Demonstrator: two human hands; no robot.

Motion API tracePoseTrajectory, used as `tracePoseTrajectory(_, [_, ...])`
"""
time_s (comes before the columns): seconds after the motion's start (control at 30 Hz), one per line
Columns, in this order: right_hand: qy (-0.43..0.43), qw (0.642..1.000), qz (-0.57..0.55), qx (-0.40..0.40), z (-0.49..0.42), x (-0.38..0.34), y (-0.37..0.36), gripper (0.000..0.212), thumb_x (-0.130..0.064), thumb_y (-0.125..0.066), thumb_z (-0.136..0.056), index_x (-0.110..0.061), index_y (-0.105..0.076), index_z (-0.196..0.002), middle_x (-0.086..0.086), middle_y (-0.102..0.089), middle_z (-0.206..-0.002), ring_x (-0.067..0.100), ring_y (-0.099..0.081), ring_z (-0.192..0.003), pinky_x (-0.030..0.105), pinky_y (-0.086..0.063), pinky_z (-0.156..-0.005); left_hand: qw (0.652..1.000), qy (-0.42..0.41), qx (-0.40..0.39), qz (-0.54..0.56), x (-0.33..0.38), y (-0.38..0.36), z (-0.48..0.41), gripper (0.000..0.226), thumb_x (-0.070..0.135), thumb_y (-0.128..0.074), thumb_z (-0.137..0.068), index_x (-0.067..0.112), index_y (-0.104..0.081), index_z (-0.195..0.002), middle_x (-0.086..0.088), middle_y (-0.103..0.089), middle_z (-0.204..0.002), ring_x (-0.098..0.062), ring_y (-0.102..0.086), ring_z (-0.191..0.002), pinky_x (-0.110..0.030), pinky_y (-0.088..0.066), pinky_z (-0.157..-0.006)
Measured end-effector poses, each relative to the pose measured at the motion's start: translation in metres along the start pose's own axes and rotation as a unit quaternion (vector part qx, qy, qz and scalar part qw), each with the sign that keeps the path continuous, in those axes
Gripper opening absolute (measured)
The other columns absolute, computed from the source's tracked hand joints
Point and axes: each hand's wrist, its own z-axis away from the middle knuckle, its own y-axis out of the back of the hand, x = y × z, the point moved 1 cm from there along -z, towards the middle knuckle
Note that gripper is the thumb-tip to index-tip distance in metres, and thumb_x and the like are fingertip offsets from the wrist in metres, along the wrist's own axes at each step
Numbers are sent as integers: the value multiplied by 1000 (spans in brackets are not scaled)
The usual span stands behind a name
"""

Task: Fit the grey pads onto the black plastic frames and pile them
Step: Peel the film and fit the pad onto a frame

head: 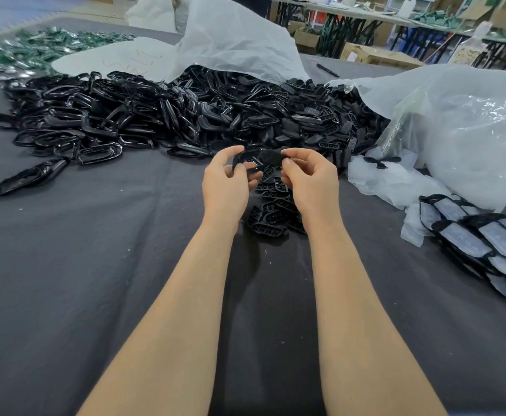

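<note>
A black pen (328,70) lies on grey cloth (95,265) between white plastic bags (236,37).

**Two bare arms**

The left hand (226,183) and right hand (311,181) are bare; the left forearm (182,310) and right forearm (362,310) are bare too, down to the view's lower edge; the right thumbnail (287,162) is short and plain.

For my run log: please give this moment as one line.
left hand: pinches frame | right hand: pinches frame | finished pile: right
</note>
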Motion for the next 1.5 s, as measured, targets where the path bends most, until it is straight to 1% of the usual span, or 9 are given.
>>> tracePoseTrajectory(0.07, [25, 999, 42, -8, 1, 0, -2, 21, -7, -58, -91, -26, -65, -88, -8, -65, -79, 6, -60, -75, 26, -53, -78, 1000, -4, -11, -6, 1, -1, 1, 29, 3, -41, -100, 25, -58, -111, -2, -70, -93, -11, -72, -78, -20, -57, -71])
tracePoseTrajectory(0.2, [77, 990, 116, -6, 1, 0, -5, 17, -7, -58, -91, -19, -69, -99, -12, -62, -84, 0, -58, -80, 4, -43, -72, 997, -37, -41, -52, 0, -1, 3, 25, 8, -45, -99, 28, -59, -103, -1, -71, -89, -7, -72, -77, -20, -56, -71])
tracePoseTrajectory(0.37, [81, 987, 140, 21, 2, 3, -4, 13, -9, -60, -91, -18, -63, -100, -17, -56, -78, -5, -54, -72, 0, -38, -66, 990, -82, -69, -96, -2, -2, 4, 26, 6, -57, -94, 32, -59, -97, 3, -72, -93, -6, -72, -78, -27, -57, -81])
tracePoseTrajectory(0.5, [34, 993, 99, 49, 0, 5, -4, 11, -16, -65, -88, -17, -59, -96, -7, -61, -83, 3, -57, -76, 4, -41, -68, 992, -68, -71, -77, -3, -2, 3, 25, 4, -57, -94, 29, -60, -95, 1, -72, -92, -7, -72, -77, -28, -57, -80])
tracePoseTrajectory(0.63, [-56, 998, -34, 13, -2, 5, -4, 10, -8, -61, -91, -14, -60, -98, 4, -68, -91, 20, -67, -85, 29, -57, -80, 995, -38, -72, -50, -3, -1, 2, 25, 2, -58, -93, 28, -60, -94, -2, -73, -90, -13, -73, -80, -30, -57, -82])
tracePoseTrajectory(0.77, [-56, 996, -72, -4, -2, 3, -4, 12, -1, -57, -92, -12, -61, -94, 2, -67, -85, 13, -66, -75, 23, -58, -72, 996, -31, -70, -46, -1, -1, 3, 26, 1, -58, -92, 27, -60, -94, 0, -73, -86, -9, -72, -76, -24, -56, -76])
tracePoseTrajectory(0.9, [-82, 992, -100, -10, -2, 2, -4, 19, -4, -50, -95, -18, -62, -89, 1, -67, -84, 8, -66, -71, 17, -54, -62, 995, -32, -57, -80, -1, 0, 2, 26, 5, -60, -91, 31, -59, -93, -2, -73, -86, -14, -72, -82, -33, -57, -84])
tracePoseTrajectory(1.23, [-47, 998, -3, 33, -3, 7, -4, 5, -12, -62, -91, -16, -62, -89, 7, -69, -90, 21, -67, -81, 41, -57, -84, 987, -40, -92, -123, -2, -3, 4, 26, 6, -59, -90, 33, -57, -90, 1, -72, -86, -14, -72, -79, -42, -58, -86])
tracePoseTrajectory(1.5, [-19, 999, 20, 23, 0, 9, -7, 6, -16, -65, -89, -20, -62, -86, 4, -69, -90, 21, -66, -88, 42, -55, -87, 990, -28, -76, -117, -4, -4, 2, 20, 13, -62, -92, 31, -59, -87, -4, -71, -97, -22, -71, -90, -43, -55, -90])
